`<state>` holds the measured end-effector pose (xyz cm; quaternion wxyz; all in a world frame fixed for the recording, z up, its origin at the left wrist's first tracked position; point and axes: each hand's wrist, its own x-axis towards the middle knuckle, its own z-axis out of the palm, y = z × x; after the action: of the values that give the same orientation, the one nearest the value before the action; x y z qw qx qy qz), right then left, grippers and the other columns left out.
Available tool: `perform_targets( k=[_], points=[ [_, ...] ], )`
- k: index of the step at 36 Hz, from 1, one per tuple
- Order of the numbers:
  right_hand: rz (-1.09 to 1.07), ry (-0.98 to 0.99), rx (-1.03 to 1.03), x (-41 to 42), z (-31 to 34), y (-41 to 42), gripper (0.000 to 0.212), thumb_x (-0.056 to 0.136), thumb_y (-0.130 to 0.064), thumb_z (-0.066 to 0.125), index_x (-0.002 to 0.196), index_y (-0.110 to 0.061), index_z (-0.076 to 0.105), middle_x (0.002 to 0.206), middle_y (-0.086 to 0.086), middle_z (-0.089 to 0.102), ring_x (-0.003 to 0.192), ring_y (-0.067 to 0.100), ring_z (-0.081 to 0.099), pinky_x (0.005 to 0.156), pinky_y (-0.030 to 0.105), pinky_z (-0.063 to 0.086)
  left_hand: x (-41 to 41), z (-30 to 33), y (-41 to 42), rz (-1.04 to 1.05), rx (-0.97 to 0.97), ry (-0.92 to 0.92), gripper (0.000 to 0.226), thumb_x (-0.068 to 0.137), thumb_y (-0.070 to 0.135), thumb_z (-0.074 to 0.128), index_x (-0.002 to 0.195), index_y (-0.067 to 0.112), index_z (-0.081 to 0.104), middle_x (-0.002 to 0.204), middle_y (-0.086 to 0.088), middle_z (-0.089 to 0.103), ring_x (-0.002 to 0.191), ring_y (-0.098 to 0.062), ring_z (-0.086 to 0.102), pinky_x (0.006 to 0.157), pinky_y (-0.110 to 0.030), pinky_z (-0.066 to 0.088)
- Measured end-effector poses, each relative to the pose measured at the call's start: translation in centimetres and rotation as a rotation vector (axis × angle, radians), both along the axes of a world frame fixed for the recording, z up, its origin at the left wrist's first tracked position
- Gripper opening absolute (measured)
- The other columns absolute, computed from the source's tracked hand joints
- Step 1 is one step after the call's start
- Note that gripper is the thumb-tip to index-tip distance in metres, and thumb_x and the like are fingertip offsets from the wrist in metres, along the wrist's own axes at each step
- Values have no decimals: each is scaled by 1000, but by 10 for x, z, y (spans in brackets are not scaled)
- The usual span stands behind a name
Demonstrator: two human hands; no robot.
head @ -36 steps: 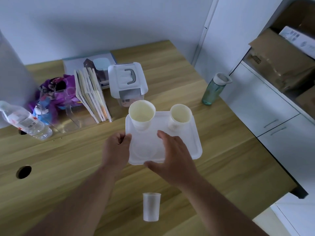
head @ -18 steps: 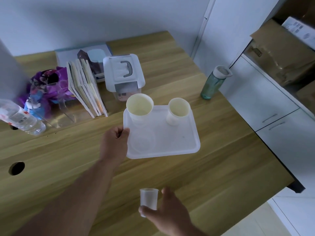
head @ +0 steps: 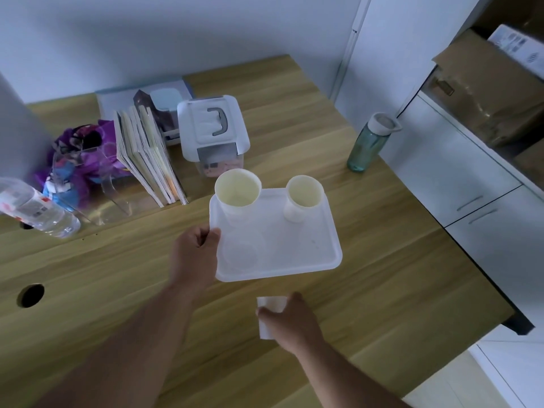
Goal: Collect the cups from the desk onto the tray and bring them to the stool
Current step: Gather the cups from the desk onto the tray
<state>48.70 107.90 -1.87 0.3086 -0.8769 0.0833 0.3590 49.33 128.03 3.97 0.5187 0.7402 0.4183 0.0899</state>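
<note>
Right hand (head: 290, 320) now wraps small translucent plastic cup (head: 269, 318); left hand (head: 194, 256) still grips white plastic tray (head: 323, 254) carrying two cream paper cups (head: 238, 191).

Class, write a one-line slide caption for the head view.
Left hand steadies tray holding two cups; right hand grips third cup on desk.

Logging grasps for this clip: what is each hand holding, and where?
Left hand grips the tray at its left rim. Right hand wraps the small clear cup's side wall.
</note>
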Motion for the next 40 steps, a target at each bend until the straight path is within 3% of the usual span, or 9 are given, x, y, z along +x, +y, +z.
perform_targets(
  k=[5,10,14,17,20,26,31,33,40],
  points=[
    [62,63,182,7,50,-35,37,70,-45,76,101,-25,68,95,-4,76,83,13,75,72,38,66,-1,6,2,5,-16,-11,24,103,30,62,94,16,79,89,-2,79,79,-23,70,68,-32,52],
    [154,41,350,14,135,-75,52,66,-46,82,113,-30,67,103,-6,78,91,8,77,73,27,64,-4,11,4,-14,-27,-21,24,104,30,61,93,17,78,87,-3,79,76,-24,70,66,-33,51],
    [119,-238,468,34,179,-80,70,54,-58,84,116,-34,64,106,-18,76,92,6,74,72,23,60,-6,15,3,-35,10,-4,26,104,29,61,88,14,75,87,-16,76,71,-27,64,61,-32,45],
    [44,-468,466,53,184,-75,66,56,-58,83,114,-37,62,106,-10,74,92,10,71,75,25,60,-8,19,-1,-43,12,-17,26,104,28,61,86,15,75,87,-16,76,74,-32,66,61,-33,45],
    [45,-556,431,64,170,-65,63,60,-54,83,116,-37,58,113,-11,69,100,13,67,79,27,59,-9,22,-5,-31,13,-21,24,104,28,62,88,17,76,87,-12,77,80,-33,70,64,-35,50],
    [182,-596,279,68,138,-54,64,76,-40,88,130,-33,55,122,-22,59,101,1,57,85,28,54,-10,26,-11,-11,-9,-28,22,102,29,63,90,19,77,88,-9,80,88,-37,73,76,-49,59],
    [224,-562,199,70,130,-55,69,78,-46,85,136,-35,50,125,-21,58,103,-1,56,94,34,55,-11,26,-12,-13,-31,-33,21,103,29,63,91,20,78,87,-6,80,87,-35,74,72,-44,58],
    [238,-550,186,70,129,-57,75,77,-49,84,141,-34,47,129,-20,58,111,3,57,99,36,54,-11,25,-13,-11,-28,-34,21,103,30,63,91,21,78,86,-4,80,87,-34,75,71,-41,57],
    [316,-468,199,64,137,-80,128,58,-69,85,164,-39,21,154,-26,39,140,3,41,116,37,43,-11,24,-15,6,-29,-32,22,102,30,64,88,23,79,84,-1,81,83,-31,76,78,-51,61]
  ],
)
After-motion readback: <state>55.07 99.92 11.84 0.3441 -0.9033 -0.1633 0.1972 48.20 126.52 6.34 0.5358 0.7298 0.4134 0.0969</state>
